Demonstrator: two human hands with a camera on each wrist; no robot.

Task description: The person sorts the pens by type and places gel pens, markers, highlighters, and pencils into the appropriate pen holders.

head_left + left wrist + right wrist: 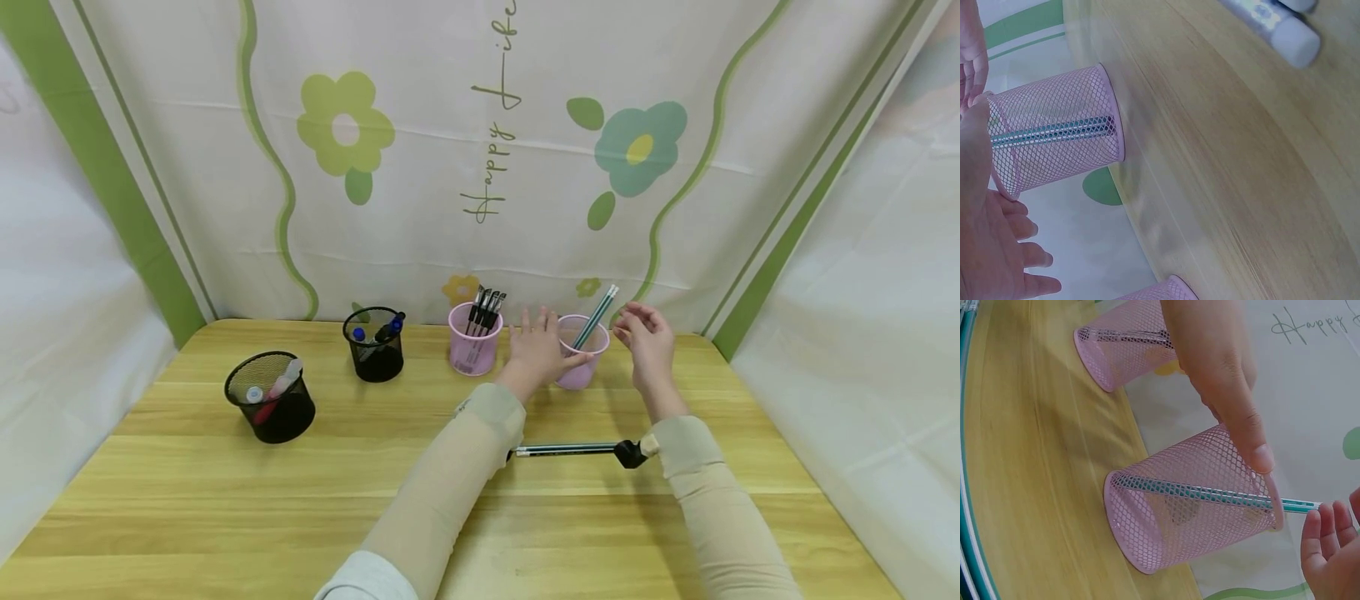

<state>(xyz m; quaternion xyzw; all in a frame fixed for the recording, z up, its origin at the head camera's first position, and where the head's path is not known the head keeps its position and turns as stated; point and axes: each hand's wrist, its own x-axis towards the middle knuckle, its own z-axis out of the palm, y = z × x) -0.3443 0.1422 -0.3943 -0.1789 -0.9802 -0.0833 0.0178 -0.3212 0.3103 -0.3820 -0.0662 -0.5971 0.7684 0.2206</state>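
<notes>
A pink mesh pencil cup (576, 377) stands at the back right, with teal striped pencils (596, 317) leaning in it. My left hand (534, 354) holds this cup at the rim; its thumb (1259, 450) lies along the near side, and the other fingers spread out to the left. Just right of the cup is my right hand (647, 343), fingers loosely bent and no object showing in them. Its fingertips (1329, 520) are close by the pencils' white ends. More pencils (566, 449) lie across the table between my forearms.
Left of my left hand stands another pink mesh cup (472, 357) with several black pens (486, 312). Farther left are a black mesh cup (378, 362) with blue-capped markers and another black mesh cup (281, 417) holding tubes. A printed cloth (420, 225) hangs behind the table.
</notes>
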